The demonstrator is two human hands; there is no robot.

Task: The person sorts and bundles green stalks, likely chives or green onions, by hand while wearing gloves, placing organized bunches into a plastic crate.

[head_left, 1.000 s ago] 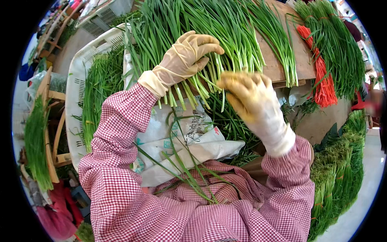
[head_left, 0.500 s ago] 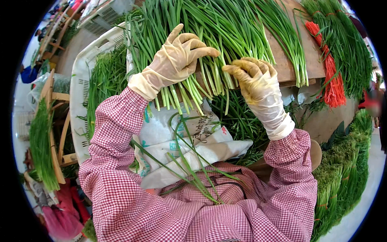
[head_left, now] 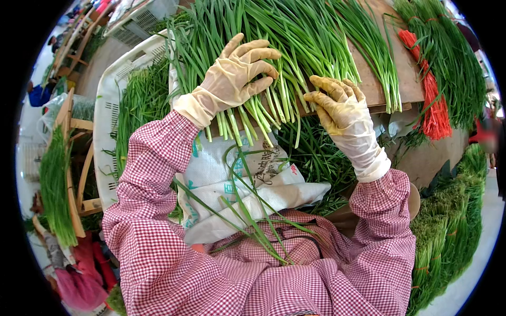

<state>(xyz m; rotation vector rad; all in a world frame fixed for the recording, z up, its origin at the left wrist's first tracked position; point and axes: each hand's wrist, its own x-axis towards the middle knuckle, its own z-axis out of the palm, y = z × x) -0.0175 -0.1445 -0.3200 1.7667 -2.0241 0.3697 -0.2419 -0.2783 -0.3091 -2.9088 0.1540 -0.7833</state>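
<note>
A broad spread of long green stalks [head_left: 287, 26] lay at the top centre on a brown board [head_left: 369, 87], leaves pointing away from the person and pale lower ends [head_left: 258, 118] jutting over the near edge.

The person's two hands, in thin cream gloves, were well apart from each other. The left hand [head_left: 232, 76] was over the left part of the spread, palm down, fingers loosely bent and thumb apart from them. The right hand [head_left: 340, 105] was just beside the pale ends, fingers curled and thumb close to the fingertips; whether it pinched a stalk could not be told.

To the right on the board lay a smaller bunch [head_left: 380, 63], then a hank of red strips [head_left: 435, 102], and beyond it large tied bundles of greens [head_left: 453, 68]. To the left stood a white slatted crate [head_left: 105, 147] with more greens [head_left: 139, 100] inside.

Below the hands, a crumpled white sack [head_left: 211, 174] lay near the person's lap, with a few loose leaves [head_left: 245, 213] across it. The person wore red-and-white checked sleeves [head_left: 158, 150]. More bundles [head_left: 448, 231] were stacked at lower right; another bunch [head_left: 55, 184] leaned by a wooden frame [head_left: 64, 118] at far left.
</note>
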